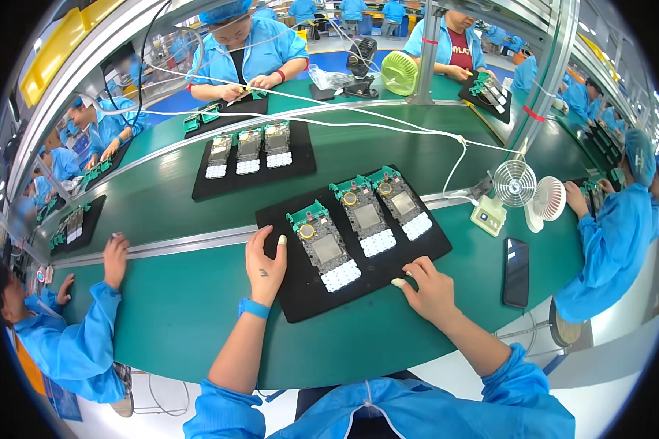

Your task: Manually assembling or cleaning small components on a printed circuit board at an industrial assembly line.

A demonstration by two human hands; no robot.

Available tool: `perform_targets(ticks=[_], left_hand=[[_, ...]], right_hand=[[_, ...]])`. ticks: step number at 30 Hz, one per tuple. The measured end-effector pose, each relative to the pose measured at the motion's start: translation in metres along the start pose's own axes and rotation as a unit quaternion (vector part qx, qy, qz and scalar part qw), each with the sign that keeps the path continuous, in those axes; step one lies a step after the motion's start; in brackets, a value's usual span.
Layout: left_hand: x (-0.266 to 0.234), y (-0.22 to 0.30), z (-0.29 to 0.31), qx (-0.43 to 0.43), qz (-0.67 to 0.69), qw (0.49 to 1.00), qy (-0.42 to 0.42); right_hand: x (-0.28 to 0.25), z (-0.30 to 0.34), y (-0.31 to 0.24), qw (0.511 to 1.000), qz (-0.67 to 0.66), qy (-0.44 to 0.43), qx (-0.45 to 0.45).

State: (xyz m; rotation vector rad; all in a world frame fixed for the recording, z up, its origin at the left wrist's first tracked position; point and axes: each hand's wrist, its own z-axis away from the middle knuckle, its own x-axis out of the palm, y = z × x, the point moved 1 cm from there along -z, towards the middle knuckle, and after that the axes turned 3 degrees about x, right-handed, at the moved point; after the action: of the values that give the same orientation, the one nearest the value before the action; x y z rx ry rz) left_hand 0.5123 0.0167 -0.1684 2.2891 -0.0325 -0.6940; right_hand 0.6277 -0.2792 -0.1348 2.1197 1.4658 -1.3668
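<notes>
A black tray lies slantwise in front of me, its far part over the metal rail. On it sit three dark circuit boards, left, middle and right, each with a green strip at its far end and a white keypad area at its near end. My left hand grips the tray's left edge, thumb on the upper side. At the near right edge, my right hand holds the tray between thumb and fingers. Part of the left fingers is hidden.
A second black tray with three boards rests on the green belt beyond the rail. A phone, a small fan and a socket box stand right. White cables hang across. Co-workers sit around; one's hand is at left.
</notes>
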Motion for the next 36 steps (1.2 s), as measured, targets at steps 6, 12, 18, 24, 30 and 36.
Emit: perform_targets(ticks=[6, 12, 18, 24, 30, 36], left_hand=[[0.004, 0.001, 0.004, 0.028, -0.009, 1.000, 0.002], [0.004, 0.005, 0.005, 0.022, -0.010, 1.000, -0.004], [0.005, 0.011, 0.006, 0.013, -0.004, 1.000, -0.011], [0.008, 0.013, 0.011, 0.008, 0.007, 1.000, -0.010], [0.024, -0.003, 0.042, 0.041, 0.020, 0.999, 0.028], [0.032, -0.013, 0.064, 0.037, 0.047, 0.997, 0.055]], right_hand=[[-0.003, 0.002, 0.003, 1.000, -0.001, 0.007, -0.005], [-0.004, 0.004, 0.005, 1.000, -0.005, 0.011, -0.005], [-0.005, 0.006, 0.012, 1.000, -0.008, -0.005, 0.000], [-0.009, 0.008, 0.012, 0.999, -0.013, -0.035, -0.001], [0.017, 0.040, 0.028, 0.998, 0.038, -0.004, -0.045], [0.023, 0.057, 0.031, 0.996, 0.049, -0.022, -0.067]])
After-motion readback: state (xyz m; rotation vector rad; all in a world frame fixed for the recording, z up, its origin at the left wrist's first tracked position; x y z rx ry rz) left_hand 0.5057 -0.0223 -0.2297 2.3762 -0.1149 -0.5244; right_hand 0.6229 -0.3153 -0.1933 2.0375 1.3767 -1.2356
